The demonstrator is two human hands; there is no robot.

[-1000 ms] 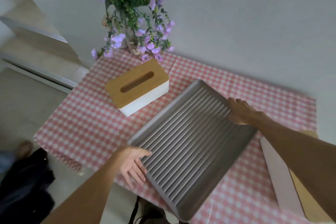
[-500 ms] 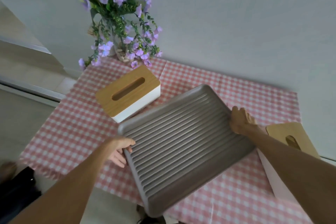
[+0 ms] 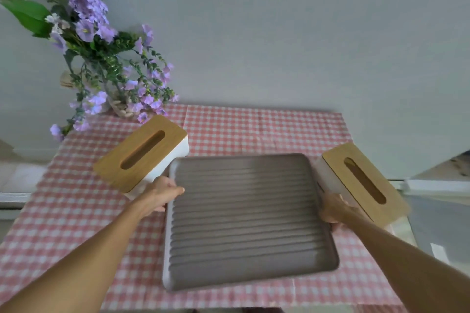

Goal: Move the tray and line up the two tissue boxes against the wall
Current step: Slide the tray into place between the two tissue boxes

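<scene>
A grey ribbed tray lies square in the middle of the pink checked tablecloth. My left hand grips its left rim, and my right hand grips its right rim. One white tissue box with a wooden lid sits at the tray's back left corner, turned at an angle. The other tissue box stands at the tray's right side, also angled, near the table's right edge. Both boxes are away from the wall.
A vase of purple flowers stands at the back left corner against the grey wall. A strip of bare cloth runs along the wall behind the tray. The table's front edge is just below the tray.
The tray has turned from a diagonal to square with the table edge, with both hands on its rims. My view has shifted so the right tissue box is now in full sight.
</scene>
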